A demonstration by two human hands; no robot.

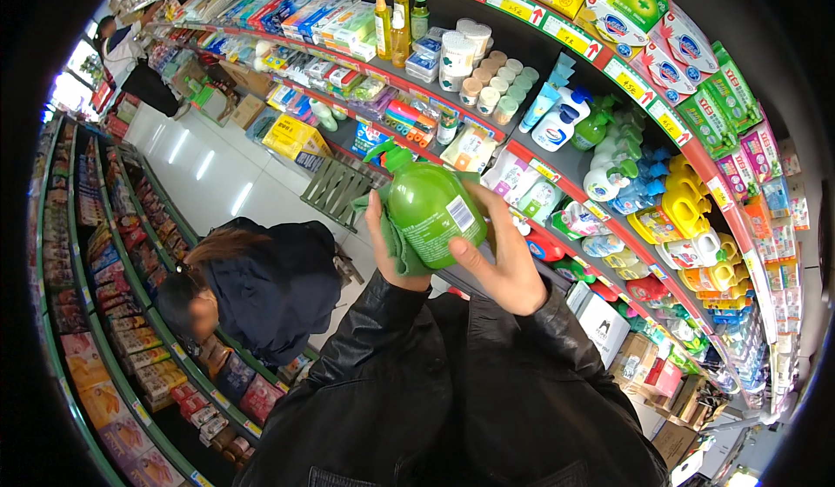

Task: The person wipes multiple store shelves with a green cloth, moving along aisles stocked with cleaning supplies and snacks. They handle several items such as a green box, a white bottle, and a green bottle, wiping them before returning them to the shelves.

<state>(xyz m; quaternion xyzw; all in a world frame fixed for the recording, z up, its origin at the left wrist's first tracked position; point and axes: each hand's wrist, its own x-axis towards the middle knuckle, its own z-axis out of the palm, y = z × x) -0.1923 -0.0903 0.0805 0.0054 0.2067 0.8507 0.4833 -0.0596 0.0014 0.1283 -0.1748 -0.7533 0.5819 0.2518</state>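
A green pump bottle (434,210) with a barcode label is held up between my two hands, its pump head pointing up and to the left. My left hand (391,246) has a green cloth (399,242) between it and the bottle's left side. On the right side of the bottle, my right hand (505,252) grips it with the thumb across the front. Beyond my right hand, more pump bottles stand on the shelf, among them a white one (558,125) and a green one (592,125).
Stocked shelves (587,206) curve along the front and right. A person in a dark jacket (274,285) bends at the snack shelves (147,415) on the left. Another person (140,69) stands far down the aisle. A slatted folding stool (337,190) and cardboard boxes (629,356) are on the floor.
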